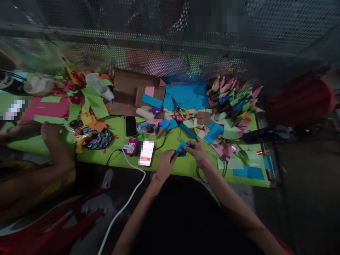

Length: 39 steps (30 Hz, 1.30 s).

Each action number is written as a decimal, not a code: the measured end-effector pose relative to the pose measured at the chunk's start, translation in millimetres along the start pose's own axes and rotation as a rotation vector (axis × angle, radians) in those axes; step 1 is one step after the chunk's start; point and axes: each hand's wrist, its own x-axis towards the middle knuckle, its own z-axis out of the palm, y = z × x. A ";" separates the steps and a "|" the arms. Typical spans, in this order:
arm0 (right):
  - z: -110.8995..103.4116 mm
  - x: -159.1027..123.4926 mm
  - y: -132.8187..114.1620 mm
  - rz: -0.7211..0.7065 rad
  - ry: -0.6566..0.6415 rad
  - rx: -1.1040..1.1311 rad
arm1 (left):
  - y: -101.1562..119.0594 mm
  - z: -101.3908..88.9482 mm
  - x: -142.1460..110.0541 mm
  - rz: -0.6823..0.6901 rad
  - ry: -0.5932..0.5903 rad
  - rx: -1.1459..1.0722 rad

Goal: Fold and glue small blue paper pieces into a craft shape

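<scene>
My left hand (165, 163) and my right hand (197, 152) meet over the near edge of a green table (183, 166). Both pinch a small folded piece of blue paper (182, 148) between fingers and thumbs. The paper is held just above the tabletop. A pile of folded coloured paper cones (233, 95) lies at the back right, beyond my right hand.
A lit phone (146, 153) and a pink charger (131, 146) with a white cable (124, 205) lie left of my hands. A dark phone (130, 126), scissors (180, 114), blue sheets (186, 95) and cardboard (127, 88) sit further back. Another person's hand (51, 132) works at the left.
</scene>
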 end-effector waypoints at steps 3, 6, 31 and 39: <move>0.0 0.2 0.8 -0.008 -0.014 0.013 | -0.8 -0.1 0.2 -0.006 0.002 -0.044; -0.5 -0.6 0.3 -0.014 -0.032 0.034 | -2.8 0.1 0.0 -0.019 0.026 -0.087; -12.8 -29.2 12.1 -0.915 0.053 -0.927 | 7.0 0.2 4.7 -0.689 -0.073 -1.360; -6.9 -33.2 5.9 -0.639 0.034 -0.602 | 10.7 0.6 1.1 -0.640 0.161 -1.026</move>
